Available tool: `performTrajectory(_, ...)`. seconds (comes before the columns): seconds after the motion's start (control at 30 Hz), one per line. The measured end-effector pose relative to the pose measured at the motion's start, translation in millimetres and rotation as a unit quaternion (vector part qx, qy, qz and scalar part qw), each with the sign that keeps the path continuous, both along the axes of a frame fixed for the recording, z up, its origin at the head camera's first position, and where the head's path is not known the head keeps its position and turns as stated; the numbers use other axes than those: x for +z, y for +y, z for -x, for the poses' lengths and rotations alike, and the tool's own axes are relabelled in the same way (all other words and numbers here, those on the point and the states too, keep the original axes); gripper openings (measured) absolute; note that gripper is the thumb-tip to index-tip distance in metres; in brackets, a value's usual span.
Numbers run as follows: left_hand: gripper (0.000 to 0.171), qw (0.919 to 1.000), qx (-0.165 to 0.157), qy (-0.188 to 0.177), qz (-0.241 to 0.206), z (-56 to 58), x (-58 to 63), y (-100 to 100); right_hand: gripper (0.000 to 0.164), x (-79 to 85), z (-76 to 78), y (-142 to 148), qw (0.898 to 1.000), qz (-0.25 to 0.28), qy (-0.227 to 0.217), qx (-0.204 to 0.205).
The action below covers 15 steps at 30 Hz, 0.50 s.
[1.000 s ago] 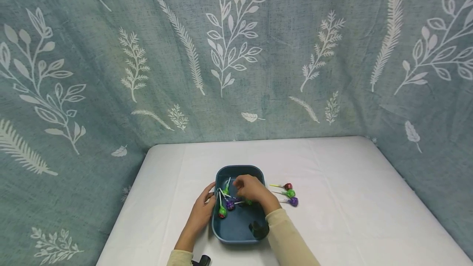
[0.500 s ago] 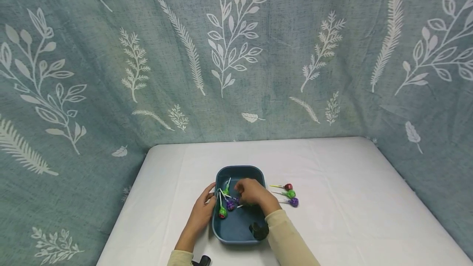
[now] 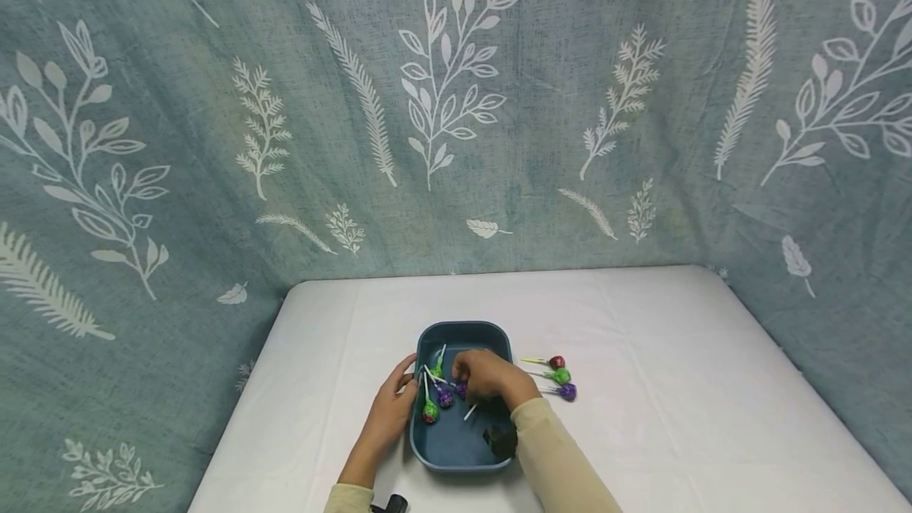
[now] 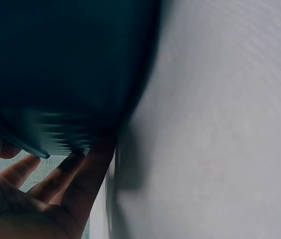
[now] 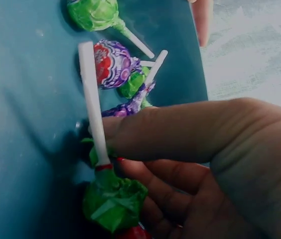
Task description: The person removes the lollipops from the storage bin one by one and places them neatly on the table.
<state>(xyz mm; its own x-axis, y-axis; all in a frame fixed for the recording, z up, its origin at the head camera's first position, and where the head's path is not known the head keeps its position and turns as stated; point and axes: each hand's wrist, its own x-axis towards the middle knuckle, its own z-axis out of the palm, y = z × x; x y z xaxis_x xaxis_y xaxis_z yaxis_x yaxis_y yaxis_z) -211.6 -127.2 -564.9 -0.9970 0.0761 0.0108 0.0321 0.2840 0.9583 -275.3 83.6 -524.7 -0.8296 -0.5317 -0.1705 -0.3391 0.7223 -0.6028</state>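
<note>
We see the left hand rest its extended fingers against the outer side of the blue bin. Inside it, the right hand bends its fingers beside a green-wrapped lollipop; we cannot tell whether they pinch it. Between the hands lie other lollipops.

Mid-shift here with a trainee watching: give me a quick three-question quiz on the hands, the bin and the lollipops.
1. How many wrapped lollipops lie on the white tabletop, outside the blue bin?
2. Which hand reaches inside the bin: A) left, B) right?
3. True or false: outside the bin, the purple lollipop lies nearer the person than the red lollipop.

Key: 1. Three. 2. B; the left hand touches the outer side. 3. True.
</note>
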Motion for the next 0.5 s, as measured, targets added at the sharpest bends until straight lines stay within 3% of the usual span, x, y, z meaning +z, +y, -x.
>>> performTrajectory(0.27, 0.050, 0.9999, -0.002, 0.008, -0.009, -3.4, 7.1, 1.5, 0.031, -8.3, 9.4, -1.8, 1.000, 0.012, 0.010, -0.008)
performTrajectory(0.5, 0.051, 0.9999, -0.004, 0.012, -0.009, -0.4, 0.5, -0.2, 0.031, -14.3, 17.6, -4.2, 0.999, 0.027, 0.030, -0.019)
